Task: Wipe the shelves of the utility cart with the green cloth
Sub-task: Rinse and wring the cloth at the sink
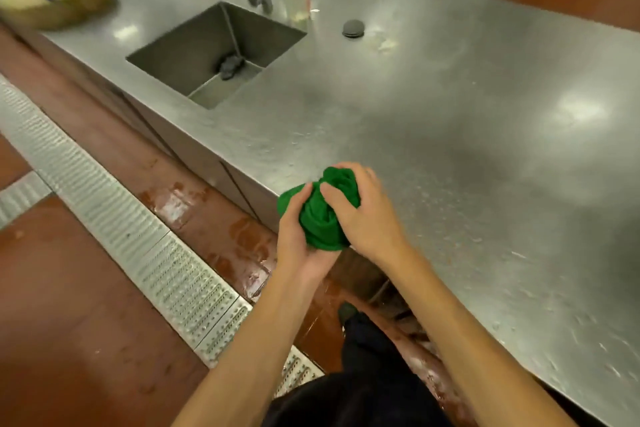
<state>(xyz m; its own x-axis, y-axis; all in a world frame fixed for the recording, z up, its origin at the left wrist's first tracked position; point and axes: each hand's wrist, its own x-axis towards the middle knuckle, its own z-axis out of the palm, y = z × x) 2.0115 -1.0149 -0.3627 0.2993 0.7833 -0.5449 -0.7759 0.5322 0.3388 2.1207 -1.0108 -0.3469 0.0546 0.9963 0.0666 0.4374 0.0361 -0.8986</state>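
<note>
A broad brushed stainless-steel surface (485,121) mirrors ceiling lights, with a square sunken steel sink (180,55) toward its far left corner. Along its left edge, a perforated metal drain grate (138,236) crosses the wet red-brown floor (69,322).

Your green cloth (323,215): soft matt fabric, creased. The countertop (450,114) before you: brushed metal, dull sheen, speckled with droplets. Its sink (263,35): same metal, matt. The floor grating (145,246) at your left: perforated metal, rough. The floor (69,322): red-brown, glossy where wet. The round block (52,0): pale wood.
</note>
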